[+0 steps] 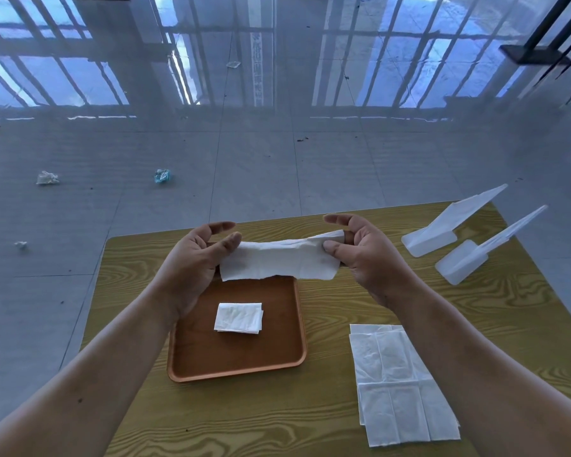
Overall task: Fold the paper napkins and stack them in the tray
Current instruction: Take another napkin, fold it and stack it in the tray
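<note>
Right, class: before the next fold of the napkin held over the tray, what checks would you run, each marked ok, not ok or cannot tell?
1. Left hand pinches one end of the held napkin: ok.
2. Right hand pinches the other end: ok.
3. Layers of the held napkin lined up: cannot tell.
4. Tray has bare room beside the folded napkin: ok.
5. Flat napkins lie on the table right of the tray: ok.

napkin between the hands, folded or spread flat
Folded: the napkin is a long narrow strip, pinched by the left hand and right hand above the tray.
</note>
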A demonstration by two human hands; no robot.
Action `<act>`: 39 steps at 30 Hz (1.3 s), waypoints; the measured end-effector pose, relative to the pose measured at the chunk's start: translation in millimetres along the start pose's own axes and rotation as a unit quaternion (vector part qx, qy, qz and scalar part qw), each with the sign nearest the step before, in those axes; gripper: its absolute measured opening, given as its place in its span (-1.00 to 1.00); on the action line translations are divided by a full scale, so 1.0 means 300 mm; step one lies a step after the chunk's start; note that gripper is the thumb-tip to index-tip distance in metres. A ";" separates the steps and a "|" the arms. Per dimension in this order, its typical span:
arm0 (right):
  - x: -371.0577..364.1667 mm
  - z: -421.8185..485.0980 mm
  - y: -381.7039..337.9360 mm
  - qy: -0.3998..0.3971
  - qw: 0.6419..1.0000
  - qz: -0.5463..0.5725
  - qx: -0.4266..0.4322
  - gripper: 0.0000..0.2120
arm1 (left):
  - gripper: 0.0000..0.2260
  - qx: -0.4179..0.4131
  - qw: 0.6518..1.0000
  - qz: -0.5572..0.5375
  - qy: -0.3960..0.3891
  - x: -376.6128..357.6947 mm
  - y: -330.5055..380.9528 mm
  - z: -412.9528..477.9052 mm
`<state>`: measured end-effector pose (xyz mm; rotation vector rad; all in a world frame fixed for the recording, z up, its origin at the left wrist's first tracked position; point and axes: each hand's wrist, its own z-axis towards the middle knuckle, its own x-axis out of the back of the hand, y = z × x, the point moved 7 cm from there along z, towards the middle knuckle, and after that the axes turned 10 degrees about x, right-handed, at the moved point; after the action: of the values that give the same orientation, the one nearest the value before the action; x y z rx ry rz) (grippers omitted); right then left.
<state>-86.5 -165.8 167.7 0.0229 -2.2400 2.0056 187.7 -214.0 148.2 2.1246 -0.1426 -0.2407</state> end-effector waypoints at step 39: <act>-0.230 0.001 0.096 -0.087 0.990 0.033 -0.110 -0.81 | -0.48 -0.187 0.851 0.436 0.225 -0.023 0.222 -0.053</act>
<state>-21.0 -168.3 131.7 0.1057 -2.5910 1.8389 184.1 -235.2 213.7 1.4851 -0.6953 0.7111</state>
